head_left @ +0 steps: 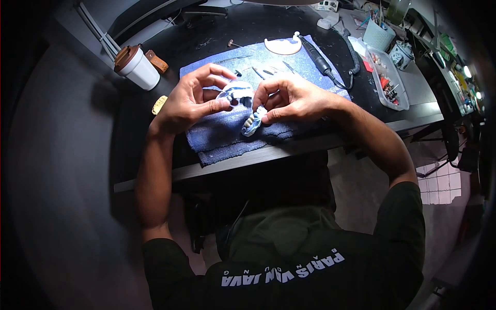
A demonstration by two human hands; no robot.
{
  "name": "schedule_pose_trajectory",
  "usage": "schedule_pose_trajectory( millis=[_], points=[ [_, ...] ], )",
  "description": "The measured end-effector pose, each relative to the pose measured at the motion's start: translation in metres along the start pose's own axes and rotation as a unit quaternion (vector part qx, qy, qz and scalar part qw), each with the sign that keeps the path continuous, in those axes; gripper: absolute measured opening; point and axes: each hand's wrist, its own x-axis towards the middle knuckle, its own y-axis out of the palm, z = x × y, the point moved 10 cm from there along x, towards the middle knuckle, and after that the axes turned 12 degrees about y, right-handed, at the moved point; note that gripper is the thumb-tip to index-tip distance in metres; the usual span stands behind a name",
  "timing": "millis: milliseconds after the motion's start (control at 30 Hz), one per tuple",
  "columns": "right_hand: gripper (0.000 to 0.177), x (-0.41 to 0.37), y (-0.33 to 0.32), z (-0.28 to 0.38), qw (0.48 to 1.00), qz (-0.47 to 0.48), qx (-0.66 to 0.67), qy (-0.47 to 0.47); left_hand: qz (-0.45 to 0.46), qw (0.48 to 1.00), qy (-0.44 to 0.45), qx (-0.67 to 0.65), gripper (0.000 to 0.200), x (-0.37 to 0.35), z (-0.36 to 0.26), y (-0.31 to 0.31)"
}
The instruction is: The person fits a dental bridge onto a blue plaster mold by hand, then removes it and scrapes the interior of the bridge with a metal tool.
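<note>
Nubby blue towel [214, 137]; in hands [186, 102], pale arch [238, 93], tooth-lined piece [251, 123].

I watch through one camera on the person's head, facing forward and steeply down. The left hand [199, 95] and right hand [297, 101] are fairly near, above the middle of my view. Below them — closer to the lens — the shirt [299, 243] fills much of the foreground; beyond them the desk [279, 23] recedes upward. My view is very wide, bowed and dark well outside both hands.
</note>
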Motion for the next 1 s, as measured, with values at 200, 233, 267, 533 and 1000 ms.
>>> schedule_pose_trajectory(
  millis=[200, 233, 267, 533, 1000],
  points=[
    [0.027, 0.003, 0.003, 0.004, 0.999, 0.005, 0.024, 0.026, -0.044, 0.999, -0.015, -0.019, 0.063, 0.001, 0.013, -0.005],
    [0.027, 0.005, 0.002, 0.004, 1.0, 0.003, 0.008, 0.022, -0.042, 0.999, -0.002, -0.008, 0.06, 0.003, 0.012, -0.006],
    [0.027, 0.006, 0.002, 0.004, 1.0, 0.006, 0.026, 0.017, -0.044, 0.999, -0.008, -0.015, 0.059, 0.002, 0.016, -0.006],
    [0.019, 0.027, -0.003, 0.012, 0.997, 0.02, 0.062, 0.034, -0.06, 0.998, -0.002, 0.009, 0.057, 0.002, 0.01, -0.011],
    [0.033, 0.028, -0.004, -0.001, 0.998, -0.046, 0.039, 0.013, -0.025, 0.997, -0.002, 0.073, 0.059, 0.003, 0.017, -0.012]
  ],
)
